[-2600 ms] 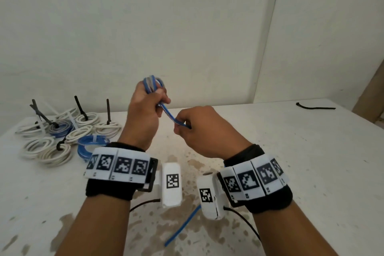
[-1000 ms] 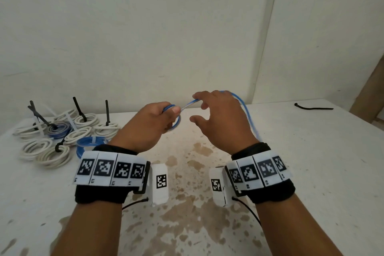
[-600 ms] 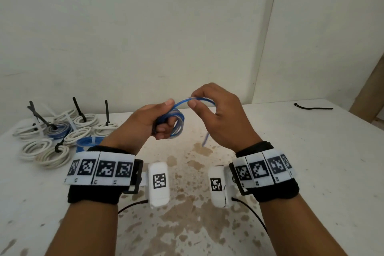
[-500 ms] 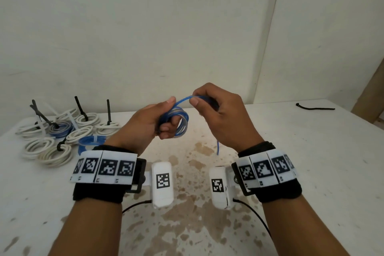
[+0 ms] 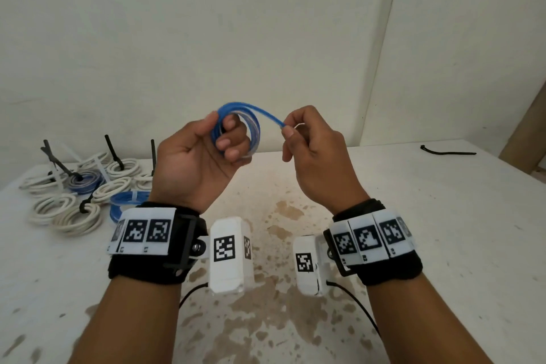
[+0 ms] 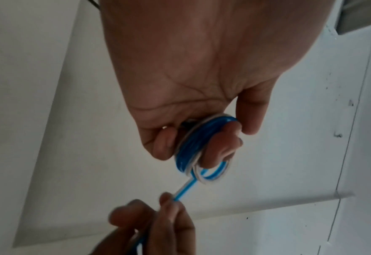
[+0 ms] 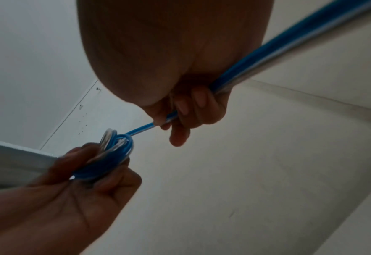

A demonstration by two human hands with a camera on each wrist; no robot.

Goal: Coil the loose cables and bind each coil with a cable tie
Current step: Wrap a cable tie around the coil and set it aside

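Observation:
A blue and white cable is wound into a small coil (image 5: 254,127) held up above the table. My left hand (image 5: 218,142) grips the coil (image 6: 191,143) with curled fingers through and around its loops. A short free length (image 5: 271,118) runs right from the coil to my right hand (image 5: 291,133), which pinches the cable (image 6: 184,191) between thumb and fingertips. In the right wrist view the cable (image 7: 140,130) passes through the right fist and trails out past the palm (image 7: 289,41). A black cable tie (image 5: 446,151) lies on the table at the far right.
Several bound coils, white (image 5: 74,216) and blue (image 5: 127,201), lie at the table's (image 5: 443,230) left back, with black tie tails sticking up (image 5: 110,151). A wall stands close behind the table. A wooden post (image 5: 529,133) leans at the far right.
Both hands have risen. The left hand has turned palm toward me with the coil upright, and the right hand has drawn apart to the right, pulling the free length taut.

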